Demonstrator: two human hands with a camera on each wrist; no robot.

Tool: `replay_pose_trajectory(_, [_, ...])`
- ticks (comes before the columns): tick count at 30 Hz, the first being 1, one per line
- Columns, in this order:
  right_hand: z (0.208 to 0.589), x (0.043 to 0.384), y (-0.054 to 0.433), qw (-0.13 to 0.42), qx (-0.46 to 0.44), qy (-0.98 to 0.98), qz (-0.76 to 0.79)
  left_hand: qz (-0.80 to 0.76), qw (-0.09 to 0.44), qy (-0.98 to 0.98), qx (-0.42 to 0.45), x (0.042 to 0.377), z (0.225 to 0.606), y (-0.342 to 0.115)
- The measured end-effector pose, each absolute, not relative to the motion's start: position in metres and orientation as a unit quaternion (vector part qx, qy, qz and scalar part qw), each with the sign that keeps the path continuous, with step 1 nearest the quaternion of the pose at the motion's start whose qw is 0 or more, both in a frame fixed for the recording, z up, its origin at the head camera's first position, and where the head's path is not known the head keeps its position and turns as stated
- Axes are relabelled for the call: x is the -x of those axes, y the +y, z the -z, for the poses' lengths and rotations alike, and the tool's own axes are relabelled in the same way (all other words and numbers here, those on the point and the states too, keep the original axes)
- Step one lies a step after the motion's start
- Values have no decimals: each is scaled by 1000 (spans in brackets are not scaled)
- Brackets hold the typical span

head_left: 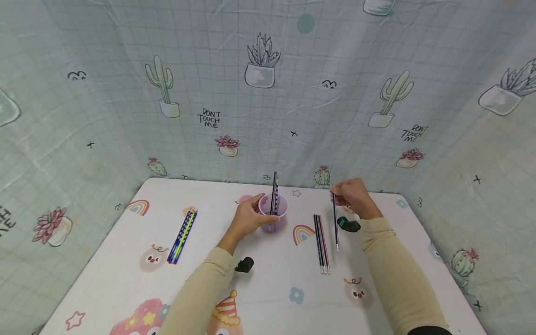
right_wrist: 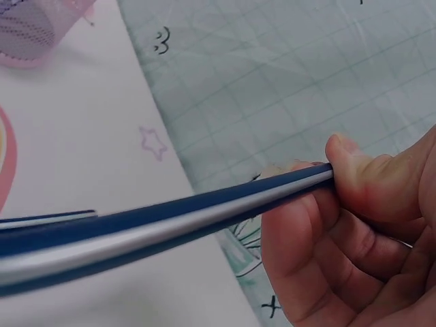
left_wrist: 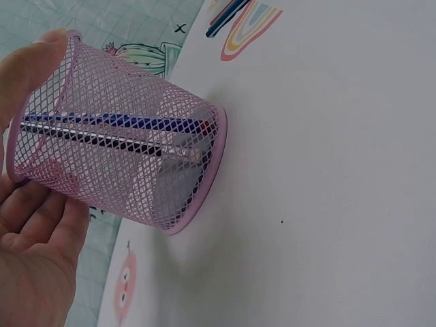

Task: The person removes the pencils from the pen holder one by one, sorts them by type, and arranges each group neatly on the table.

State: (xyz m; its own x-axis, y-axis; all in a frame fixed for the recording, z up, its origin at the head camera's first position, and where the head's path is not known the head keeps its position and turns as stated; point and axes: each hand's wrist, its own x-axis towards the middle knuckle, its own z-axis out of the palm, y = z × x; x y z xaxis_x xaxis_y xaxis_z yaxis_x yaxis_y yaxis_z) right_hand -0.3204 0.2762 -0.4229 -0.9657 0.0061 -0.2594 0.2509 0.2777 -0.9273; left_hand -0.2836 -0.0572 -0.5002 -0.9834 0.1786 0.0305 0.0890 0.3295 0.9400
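My left hand [head_left: 246, 217] holds a pink mesh pencil cup [left_wrist: 129, 170], thumb on one side of its rim and fingers on the other. Inside the cup stand a dark pencil with a light stripe [left_wrist: 102, 138] and a blue patterned pencil [left_wrist: 146, 122]. My right hand [head_left: 356, 197], over the far right of the table, pinches the upper end of a dark blue pencil with a silver stripe [right_wrist: 170, 216] between thumb and fingers. That pencil [head_left: 336, 225] points down toward the table, its pale end lowest. Just left of it lie dark and red pencils [head_left: 321, 244] side by side.
Several blue patterned and yellow-green pencils [head_left: 182, 236] lie together on the left of the white printed table [head_left: 268, 284]. A cactus-print curtain [head_left: 268, 116] rises behind the table and at both sides. Small black devices [head_left: 244, 264] sit by both wrists.
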Motion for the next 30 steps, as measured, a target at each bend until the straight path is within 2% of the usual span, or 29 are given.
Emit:
replay_pose_trajectory(16, [465,318,279,113,-99,809,569,-584,35,807,-84,284,500,-56])
replay_pose_trajectory(30, [491,314,287,155,-103,816,547,-581,39,809,-80,282,501,-58])
